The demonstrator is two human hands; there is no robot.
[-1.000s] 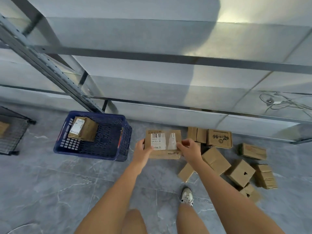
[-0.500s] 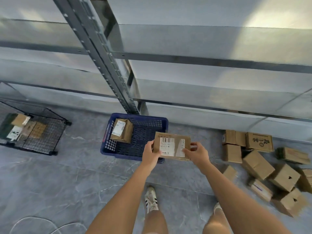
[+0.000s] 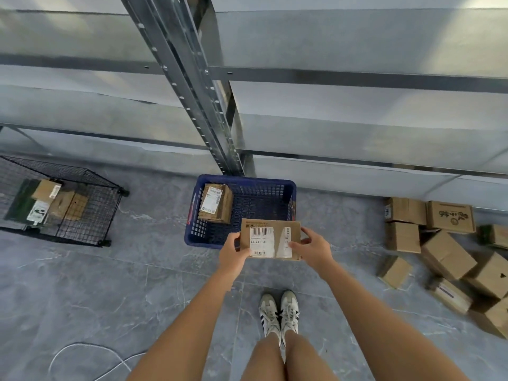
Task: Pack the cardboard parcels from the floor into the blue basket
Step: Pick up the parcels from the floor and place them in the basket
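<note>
Packing looks barely begun: our left hand (image 3: 233,254) and right hand (image 3: 313,250) grip a labelled parcel (image 3: 270,239) by its ends over the near edge of the blue basket (image 3: 192,215), one packed parcel (image 3: 215,203) lies inside, and a heap of parcels (image 3: 445,254) waits on the floor (image 3: 82,284).

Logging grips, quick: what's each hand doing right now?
Left hand: grips the labelled parcel by its left edge.
Right hand: grips the same parcel's right edge.
</note>
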